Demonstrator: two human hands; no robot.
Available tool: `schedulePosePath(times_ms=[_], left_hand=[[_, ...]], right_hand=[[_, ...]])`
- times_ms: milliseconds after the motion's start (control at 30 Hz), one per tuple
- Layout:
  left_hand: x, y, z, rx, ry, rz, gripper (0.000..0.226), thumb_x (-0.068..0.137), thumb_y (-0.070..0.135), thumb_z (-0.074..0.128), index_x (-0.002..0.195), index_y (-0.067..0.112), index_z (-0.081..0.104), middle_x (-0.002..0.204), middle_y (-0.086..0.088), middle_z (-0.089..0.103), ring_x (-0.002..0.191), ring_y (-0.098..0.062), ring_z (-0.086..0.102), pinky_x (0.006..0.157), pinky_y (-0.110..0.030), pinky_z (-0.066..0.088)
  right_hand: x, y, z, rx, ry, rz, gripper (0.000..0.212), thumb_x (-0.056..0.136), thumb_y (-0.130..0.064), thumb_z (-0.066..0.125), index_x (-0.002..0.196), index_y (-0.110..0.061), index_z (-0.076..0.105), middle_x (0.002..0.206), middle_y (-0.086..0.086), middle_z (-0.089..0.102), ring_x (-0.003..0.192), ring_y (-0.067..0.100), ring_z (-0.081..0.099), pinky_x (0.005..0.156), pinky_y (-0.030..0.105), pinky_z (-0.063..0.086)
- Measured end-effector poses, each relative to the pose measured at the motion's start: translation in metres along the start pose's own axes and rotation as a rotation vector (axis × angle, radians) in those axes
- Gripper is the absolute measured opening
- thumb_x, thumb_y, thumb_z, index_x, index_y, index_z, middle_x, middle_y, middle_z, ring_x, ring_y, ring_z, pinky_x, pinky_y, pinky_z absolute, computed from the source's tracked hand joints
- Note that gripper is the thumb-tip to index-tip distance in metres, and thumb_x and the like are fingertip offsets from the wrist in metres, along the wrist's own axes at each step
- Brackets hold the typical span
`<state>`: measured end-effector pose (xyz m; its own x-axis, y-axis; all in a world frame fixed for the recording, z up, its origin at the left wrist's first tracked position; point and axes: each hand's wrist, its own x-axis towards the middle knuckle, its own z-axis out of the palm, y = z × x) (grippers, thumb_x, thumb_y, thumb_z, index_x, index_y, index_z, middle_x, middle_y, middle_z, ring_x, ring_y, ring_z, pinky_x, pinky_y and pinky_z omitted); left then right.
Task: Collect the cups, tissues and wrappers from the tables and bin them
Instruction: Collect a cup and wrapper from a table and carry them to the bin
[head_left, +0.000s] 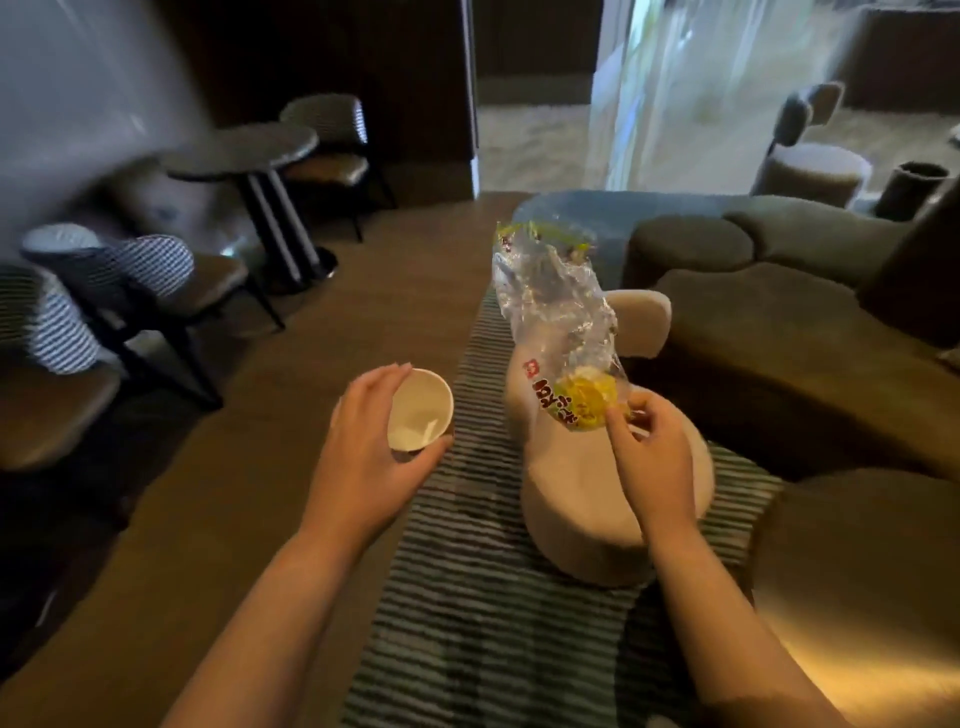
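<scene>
Now cup (420, 410) left, wrapper (558, 322) right.

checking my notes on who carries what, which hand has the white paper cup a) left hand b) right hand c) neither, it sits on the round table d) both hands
a: the left hand is wrapped around the white paper cup, while the right hand pinches the clear plastic wrapper.

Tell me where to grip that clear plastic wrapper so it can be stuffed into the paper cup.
Keep the right hand pinching the wrapper at its bunched lower end by the yellow print, from below. It stands tall and floppy, so probably feed that narrow end into the paper cup, whose mouth tilts toward it in the left hand.
</scene>
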<state>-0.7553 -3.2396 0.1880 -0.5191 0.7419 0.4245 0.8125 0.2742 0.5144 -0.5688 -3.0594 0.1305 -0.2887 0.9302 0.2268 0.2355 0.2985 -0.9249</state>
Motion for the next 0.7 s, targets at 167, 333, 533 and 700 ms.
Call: schedulePosePath(times_ms=[167,333,533,700], left_hand=[[-0.001,-0.061,-0.047,0.034,0.085,-0.129,0.07,0.074,0.05,0.066,0.134,0.03,0.039,0.131,0.013,0.037,0.12,-0.001,0.032,0.096,-0.023,0.029],[0.031,-0.104,-0.037,0.019,0.094,-0.18,0.069,0.074,0.056,0.06,0.134,0.03,0.039,0.129,0.017,0.036,0.117,0.004,0.029,0.094,-0.02,0.028],[0.124,-0.161,0.0,0.052,0.042,-0.198,0.067,0.076,0.057,0.061,0.134,0.035,0.034,0.13,0.019,0.033,0.116,0.007,0.025,0.091,-0.022,0.03],[0.229,-0.203,0.025,0.052,-0.001,-0.23,0.068,0.076,0.058,0.061,0.134,0.037,0.033,0.132,0.019,0.032,0.116,0.008,0.024,0.091,-0.023,0.032]], right_hand=[[0.005,-0.031,0.082,0.011,-0.2,-0.044,0.009,0.091,-0.029,0.058,0.083,-0.025,0.059,0.081,-0.006,0.063,0.077,0.0,0.057,0.059,0.01,0.041],[0.045,-0.037,0.136,-0.005,-0.288,-0.028,0.007,0.091,-0.025,0.058,0.086,-0.021,0.06,0.083,-0.005,0.064,0.078,-0.004,0.057,0.058,0.007,0.041],[0.133,-0.027,0.198,0.022,-0.324,0.011,0.008,0.092,-0.022,0.057,0.095,-0.016,0.062,0.087,-0.005,0.065,0.079,-0.003,0.059,0.061,0.009,0.044],[0.227,-0.029,0.244,0.05,-0.328,0.103,0.01,0.092,-0.022,0.057,0.097,-0.014,0.061,0.088,0.0,0.066,0.079,0.007,0.063,0.071,0.024,0.051]])
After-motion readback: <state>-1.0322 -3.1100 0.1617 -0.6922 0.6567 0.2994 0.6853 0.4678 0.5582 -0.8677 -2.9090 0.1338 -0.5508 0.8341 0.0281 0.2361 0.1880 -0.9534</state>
